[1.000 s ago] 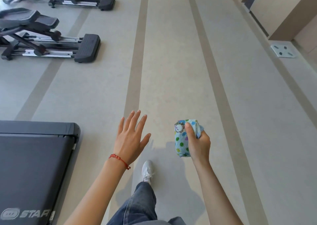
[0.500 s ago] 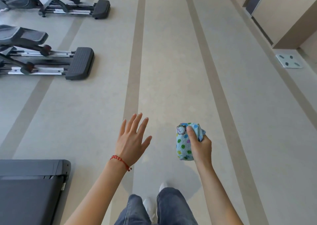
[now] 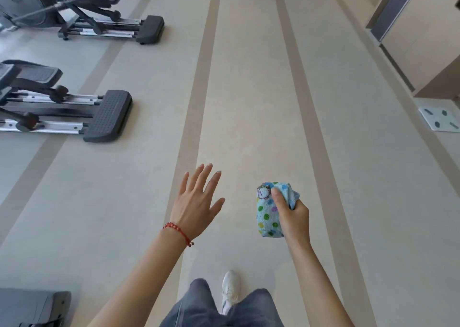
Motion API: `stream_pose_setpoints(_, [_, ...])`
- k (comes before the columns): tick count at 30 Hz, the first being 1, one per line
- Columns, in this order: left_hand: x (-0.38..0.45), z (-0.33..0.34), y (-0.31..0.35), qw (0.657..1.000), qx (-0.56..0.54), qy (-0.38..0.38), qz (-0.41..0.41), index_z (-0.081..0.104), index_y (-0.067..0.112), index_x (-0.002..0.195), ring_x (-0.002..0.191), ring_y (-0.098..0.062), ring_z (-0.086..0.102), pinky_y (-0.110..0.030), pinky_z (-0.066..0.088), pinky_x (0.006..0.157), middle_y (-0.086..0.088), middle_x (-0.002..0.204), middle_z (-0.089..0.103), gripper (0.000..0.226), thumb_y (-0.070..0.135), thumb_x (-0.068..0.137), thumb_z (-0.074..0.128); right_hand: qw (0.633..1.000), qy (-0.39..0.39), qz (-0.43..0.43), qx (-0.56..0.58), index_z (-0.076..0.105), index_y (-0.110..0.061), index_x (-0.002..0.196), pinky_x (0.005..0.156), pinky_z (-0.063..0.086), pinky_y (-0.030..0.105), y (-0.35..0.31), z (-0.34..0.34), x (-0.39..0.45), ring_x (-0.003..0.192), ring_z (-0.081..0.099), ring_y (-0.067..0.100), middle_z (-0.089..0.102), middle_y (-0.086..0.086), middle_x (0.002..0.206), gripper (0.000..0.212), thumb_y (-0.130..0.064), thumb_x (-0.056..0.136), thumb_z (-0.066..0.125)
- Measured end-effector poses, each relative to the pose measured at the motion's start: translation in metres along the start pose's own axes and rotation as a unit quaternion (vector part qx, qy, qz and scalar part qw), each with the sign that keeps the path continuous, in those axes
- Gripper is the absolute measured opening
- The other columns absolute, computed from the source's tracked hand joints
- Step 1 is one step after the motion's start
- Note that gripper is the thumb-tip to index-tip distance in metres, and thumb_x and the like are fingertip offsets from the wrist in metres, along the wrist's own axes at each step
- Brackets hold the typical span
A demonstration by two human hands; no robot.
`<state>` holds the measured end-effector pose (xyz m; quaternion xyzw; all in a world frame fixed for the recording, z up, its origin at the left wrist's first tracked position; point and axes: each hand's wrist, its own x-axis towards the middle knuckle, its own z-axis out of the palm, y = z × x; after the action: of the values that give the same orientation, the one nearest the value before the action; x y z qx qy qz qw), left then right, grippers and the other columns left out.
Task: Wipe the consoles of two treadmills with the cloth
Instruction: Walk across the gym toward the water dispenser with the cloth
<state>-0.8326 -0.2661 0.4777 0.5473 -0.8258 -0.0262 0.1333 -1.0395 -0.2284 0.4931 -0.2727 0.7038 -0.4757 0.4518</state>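
Here the right hand (image 3: 295, 214) grasps the cloth (image 3: 270, 209), a bunched pale-blue towel with coloured dots and a small cartoon print, right of the spread, released left hand (image 3: 196, 202); no readable writing

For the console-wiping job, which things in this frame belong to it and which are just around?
Job:
cloth, gripped in the right hand
left hand, empty, fingers spread
treadmill end, lower left corner; no console shows

Just around:
two elliptical trainers
white floor scale
red bracelet
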Motion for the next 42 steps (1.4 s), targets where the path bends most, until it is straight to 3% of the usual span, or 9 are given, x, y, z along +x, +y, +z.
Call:
stream_pose_setpoints(8, [0.134,0.022,-0.028,1.000,0.010,-0.006,-0.003,0.051,0.008,0.129,0.123,-0.036,0.049,-0.056,0.034,0.099,-0.016,0.133,0.052,0.058,0.045,0.088,0.036,1.000,-0.004,-0.003,-0.002,0.061,-0.023,0.080,0.080,0.055,0.039,-0.056,0.034,0.126,0.084,0.065,0.017,0.066,-0.002,0.083,0.016,-0.038,0.081,0.064])
stream_pose_setpoints(14, [0.265,0.051,-0.076,1.000,-0.002,0.010,-0.003,0.049,0.009,0.130,0.127,-0.029,0.035,-0.054,0.033,0.100,-0.016,0.134,0.051,0.057,0.045,0.088,0.037,1.000,0.003,-0.019,0.009,0.061,-0.024,0.080,0.077,0.055,0.036,-0.109,0.086,0.249,0.082,0.065,0.014,0.066,-0.004,0.083,0.014,-0.037,0.082,0.065])
stream_pose_setpoints(17, [0.336,0.059,-0.102,1.000,-0.002,0.001,-0.003,0.051,0.008,0.129,0.126,-0.032,0.041,-0.055,0.036,0.100,-0.016,0.134,0.051,0.057,0.045,0.088,0.036,1.000,0.006,-0.018,0.015,0.061,-0.023,0.079,0.075,0.054,0.034,-0.144,0.115,0.311,0.080,0.064,0.014,0.066,-0.004,0.082,0.013,-0.035,0.082,0.064])
stream_pose_setpoints(21, [0.420,0.064,-0.130,1.000,-0.010,0.011,0.013,0.045,0.010,0.131,0.128,-0.030,0.037,-0.048,0.029,0.106,-0.015,0.136,0.049,0.055,0.044,0.088,0.036,1.000,0.006,-0.016,0.012,0.062,-0.023,0.079,0.075,0.054,0.034,-0.186,0.145,0.381,0.083,0.065,0.016,0.066,-0.002,0.083,0.012,-0.035,0.082,0.064])
stream_pose_setpoints(23, [0.465,0.067,-0.140,1.000,-0.010,0.006,0.019,0.045,0.010,0.130,0.127,-0.031,0.039,-0.050,0.035,0.104,-0.015,0.136,0.049,0.055,0.044,0.089,0.036,1.000,0.016,-0.018,0.011,0.062,-0.023,0.078,0.072,0.053,0.031,-0.206,0.154,0.417,0.081,0.064,0.014,0.066,-0.004,0.082,0.012,-0.034,0.083,0.064])
stream_pose_setpoints(29, [0.578,0.093,-0.151,0.999,-0.025,-0.023,0.023,0.040,0.012,0.133,0.128,-0.032,0.040,-0.052,0.035,0.102,-0.015,0.137,0.048,0.055,0.046,0.090,0.033,0.999,0.039,-0.011,0.014,0.060,-0.026,0.077,0.065,0.052,0.026,-0.243,0.168,0.522,0.077,0.063,0.008,0.065,-0.007,0.081,0.010,-0.033,0.083,0.063])
stream_pose_setpoints(36, [0.732,0.132,-0.156,0.999,-0.011,-0.036,0.020,0.044,0.011,0.132,0.127,-0.034,0.043,-0.054,0.034,0.102,-0.015,0.137,0.048,0.055,0.045,0.090,0.035,0.999,0.041,-0.015,0.029,0.063,-0.016,0.090,0.058,0.052,0.020,-0.295,0.176,0.679,0.077,0.064,0.008,0.066,-0.006,0.081,0.017,-0.032,0.084,0.063])
stream_pose_setpoints(42, [0.865,0.142,-0.150,0.999,-0.014,-0.036,0.032,0.038,0.013,0.133,0.128,-0.034,0.042,-0.054,0.032,0.103,-0.015,0.138,0.047,0.055,0.049,0.093,0.027,0.999,0.033,-0.021,0.028,0.062,-0.023,0.080,0.063,0.053,0.026,-0.364,0.177,0.797,0.078,0.064,0.010,0.066,-0.004,0.082,0.011,-0.034,0.083,0.064])
